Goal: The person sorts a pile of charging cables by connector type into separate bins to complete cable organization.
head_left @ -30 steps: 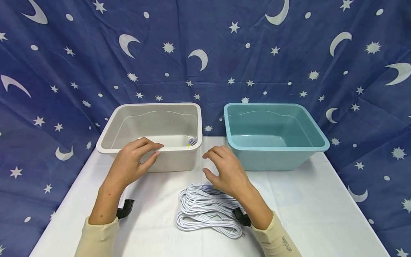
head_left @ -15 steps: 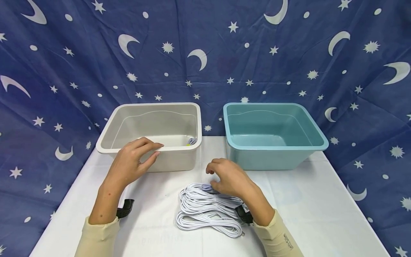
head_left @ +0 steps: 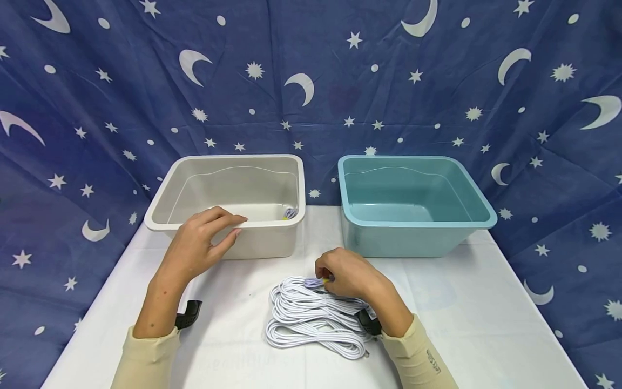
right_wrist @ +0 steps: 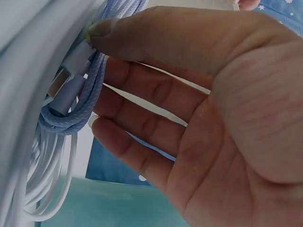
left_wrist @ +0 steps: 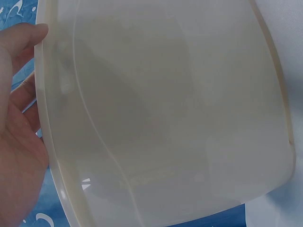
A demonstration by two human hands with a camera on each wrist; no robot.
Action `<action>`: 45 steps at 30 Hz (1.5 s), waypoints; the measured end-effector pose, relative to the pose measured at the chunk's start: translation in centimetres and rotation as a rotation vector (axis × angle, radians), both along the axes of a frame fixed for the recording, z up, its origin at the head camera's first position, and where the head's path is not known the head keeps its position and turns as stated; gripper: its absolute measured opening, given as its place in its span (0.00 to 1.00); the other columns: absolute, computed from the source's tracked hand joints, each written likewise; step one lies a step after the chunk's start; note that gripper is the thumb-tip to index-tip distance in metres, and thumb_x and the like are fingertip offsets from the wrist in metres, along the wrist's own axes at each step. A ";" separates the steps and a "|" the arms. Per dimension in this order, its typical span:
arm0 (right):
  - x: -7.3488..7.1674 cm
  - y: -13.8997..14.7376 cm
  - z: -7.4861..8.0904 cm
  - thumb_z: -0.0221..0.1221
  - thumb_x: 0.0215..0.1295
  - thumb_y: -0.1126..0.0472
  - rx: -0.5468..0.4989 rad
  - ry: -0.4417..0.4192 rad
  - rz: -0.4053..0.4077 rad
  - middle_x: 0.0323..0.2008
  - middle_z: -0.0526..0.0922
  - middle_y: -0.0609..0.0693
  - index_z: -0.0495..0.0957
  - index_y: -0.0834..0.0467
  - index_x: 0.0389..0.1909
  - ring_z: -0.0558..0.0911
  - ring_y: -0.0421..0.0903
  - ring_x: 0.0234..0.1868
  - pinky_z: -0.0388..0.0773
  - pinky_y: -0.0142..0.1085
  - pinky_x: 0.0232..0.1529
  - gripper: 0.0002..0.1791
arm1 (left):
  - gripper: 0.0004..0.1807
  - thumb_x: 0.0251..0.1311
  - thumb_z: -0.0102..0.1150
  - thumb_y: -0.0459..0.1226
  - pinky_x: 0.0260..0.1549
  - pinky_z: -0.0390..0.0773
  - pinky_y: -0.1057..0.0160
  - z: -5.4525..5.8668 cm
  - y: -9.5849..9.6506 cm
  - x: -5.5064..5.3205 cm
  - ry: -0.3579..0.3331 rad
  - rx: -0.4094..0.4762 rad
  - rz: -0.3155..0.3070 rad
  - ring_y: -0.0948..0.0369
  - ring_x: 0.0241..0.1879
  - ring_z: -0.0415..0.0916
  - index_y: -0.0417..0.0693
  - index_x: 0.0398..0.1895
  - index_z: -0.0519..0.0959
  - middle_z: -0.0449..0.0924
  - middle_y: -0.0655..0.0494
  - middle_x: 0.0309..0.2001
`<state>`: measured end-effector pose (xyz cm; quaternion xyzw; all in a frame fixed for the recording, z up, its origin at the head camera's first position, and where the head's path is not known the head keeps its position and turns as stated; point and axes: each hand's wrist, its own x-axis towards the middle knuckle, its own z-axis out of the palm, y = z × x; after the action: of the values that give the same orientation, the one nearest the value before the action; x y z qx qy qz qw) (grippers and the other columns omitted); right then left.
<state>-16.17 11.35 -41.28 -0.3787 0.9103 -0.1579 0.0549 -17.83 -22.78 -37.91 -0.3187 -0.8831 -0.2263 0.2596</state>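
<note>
Lavender cable (head_left: 313, 283) lies at the far end of the white cable pile (head_left: 316, 321) on the table (head_left: 233, 351), right hand (head_left: 352, 274) pinching it by the yellow bit (head_left: 326, 280). I'd pinch snug and lift straight up so none of the pile tags along; left hand (head_left: 196, 243) rests loose at the near rim of the left bin (head_left: 272, 224).

The left fingers (head_left: 225, 221) lie at the left tub's (head_left: 269, 244) near rim; rightward inside sits a cable bundle (head_left: 290, 214). The right fingers (head_left: 321, 264) are at a smaller cable (head_left: 312, 283) on cord coils (head_left: 316, 316) reaching left and nearer across the surface (head_left: 228, 324). Behind them, rightward, stands the right tub (head_left: 403, 241); farther back, a curtain (head_left: 340, 92).
</note>
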 end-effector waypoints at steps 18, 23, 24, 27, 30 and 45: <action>0.2 0.0 0.4 0.66 0.51 0.68 0.007 0.037 0.005 0.25 0.80 0.45 0.79 0.51 0.27 0.72 0.39 0.28 0.69 0.31 0.27 0.09 | 0.12 0.65 0.64 0.40 0.41 0.75 0.63 0.0 0.0 0.1 -0.016 -0.008 0.010 0.64 0.39 0.78 0.55 0.51 0.85 0.82 0.65 0.42; 0.2 0.0 0.7 0.67 0.52 0.67 0.000 0.058 -0.001 0.27 0.80 0.45 0.79 0.51 0.29 0.73 0.39 0.29 0.70 0.32 0.29 0.09 | 0.12 0.66 0.63 0.40 0.41 0.75 0.62 0.0 0.0 0.1 -0.021 -0.010 0.017 0.63 0.39 0.78 0.55 0.51 0.85 0.81 0.65 0.42; 0.2 0.0 0.7 0.67 0.52 0.67 0.001 0.062 -0.004 0.28 0.80 0.44 0.79 0.51 0.29 0.73 0.39 0.30 0.70 0.32 0.29 0.09 | 0.12 0.66 0.63 0.41 0.41 0.75 0.62 0.0 0.0 0.2 -0.022 -0.010 0.017 0.63 0.39 0.78 0.55 0.51 0.85 0.81 0.65 0.42; 0.3 0.1 0.9 0.67 0.52 0.66 0.003 0.068 -0.014 0.29 0.79 0.42 0.79 0.50 0.31 0.73 0.38 0.30 0.71 0.31 0.31 0.09 | 0.12 0.66 0.63 0.41 0.41 0.75 0.62 0.0 0.0 0.2 -0.024 -0.010 0.015 0.62 0.39 0.78 0.55 0.51 0.85 0.81 0.65 0.43; 0.4 0.1 1.2 0.68 0.53 0.65 0.002 0.076 -0.023 0.30 0.78 0.40 0.79 0.49 0.32 0.73 0.37 0.31 0.72 0.32 0.32 0.09 | 0.12 0.66 0.63 0.41 0.41 0.75 0.62 0.0 -0.1 0.1 -0.023 -0.009 0.012 0.62 0.39 0.78 0.55 0.51 0.85 0.81 0.66 0.43; 0.7 0.0 2.1 0.65 0.58 0.64 -0.084 0.186 -0.026 0.38 0.82 0.38 0.82 0.50 0.38 0.76 0.34 0.35 0.77 0.30 0.36 0.08 | 0.12 0.65 0.64 0.41 0.42 0.76 0.62 0.0 -0.1 0.1 0.004 -0.010 0.011 0.63 0.39 0.78 0.55 0.50 0.85 0.81 0.65 0.43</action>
<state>-15.44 11.31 -39.20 -0.3816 0.9090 -0.1609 -0.0478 -17.73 -22.83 -37.93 -0.3154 -0.8855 -0.2197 0.2611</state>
